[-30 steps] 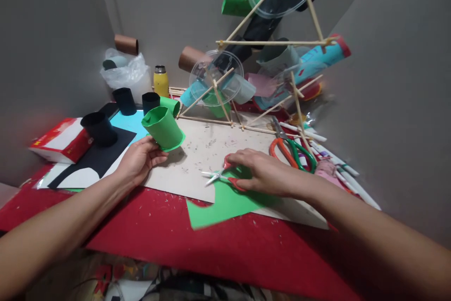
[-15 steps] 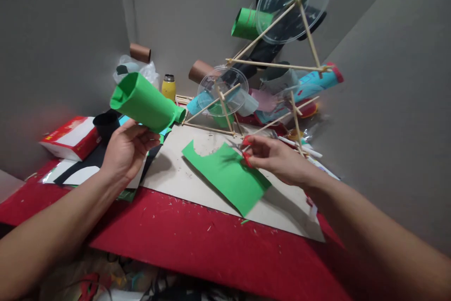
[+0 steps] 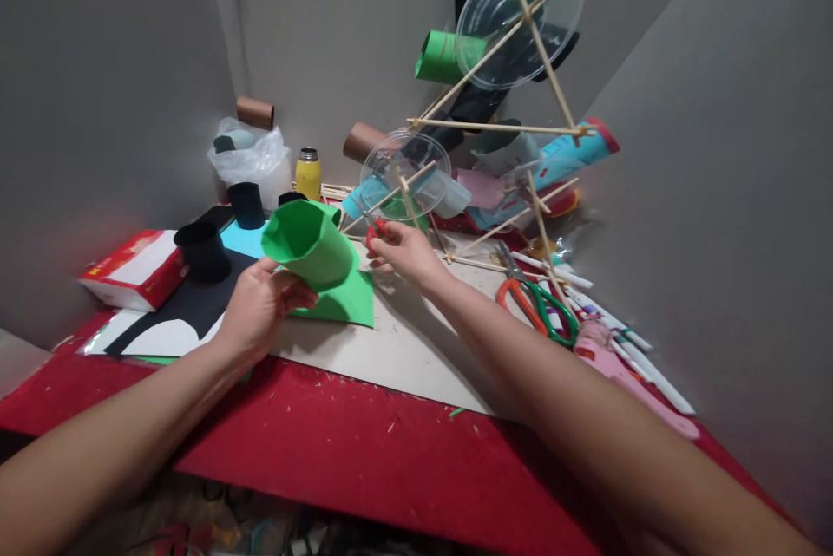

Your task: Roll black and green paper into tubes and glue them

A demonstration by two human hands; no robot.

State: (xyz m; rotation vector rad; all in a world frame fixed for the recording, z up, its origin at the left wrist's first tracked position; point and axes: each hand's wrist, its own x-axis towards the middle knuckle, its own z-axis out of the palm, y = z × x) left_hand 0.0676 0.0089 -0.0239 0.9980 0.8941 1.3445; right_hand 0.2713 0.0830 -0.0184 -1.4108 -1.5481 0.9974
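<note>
My left hand (image 3: pixel 270 309) is closed on the lower side of a green paper tube (image 3: pixel 318 257), its open mouth turned toward me and to the left. In my right hand (image 3: pixel 403 252) is a small pair of red-handled scissors (image 3: pixel 376 235), blades pointing up and left, just right of the tube. Beneath the tube lies a green paper sheet (image 3: pixel 355 300), partly covered by it, on a pale board (image 3: pixel 416 356). Behind the scissors stands a stick frame with a clear round plastic lid (image 3: pixel 404 176).
Large orange-and-green-handled scissors (image 3: pixel 537 309), a pink glue gun (image 3: pixel 631 374) and several pens lie at right. A taller stick frame with a clear lid (image 3: pixel 521 18) rises behind. At left are a red box (image 3: pixel 134 270), black paper tubes (image 3: pixel 201 252) and a yellow bottle (image 3: pixel 308 174).
The green tube has moved right and down, its mouth swinging toward me. My right hand has carried the scissors left, close to the tube. The green sheet now lies further left.
</note>
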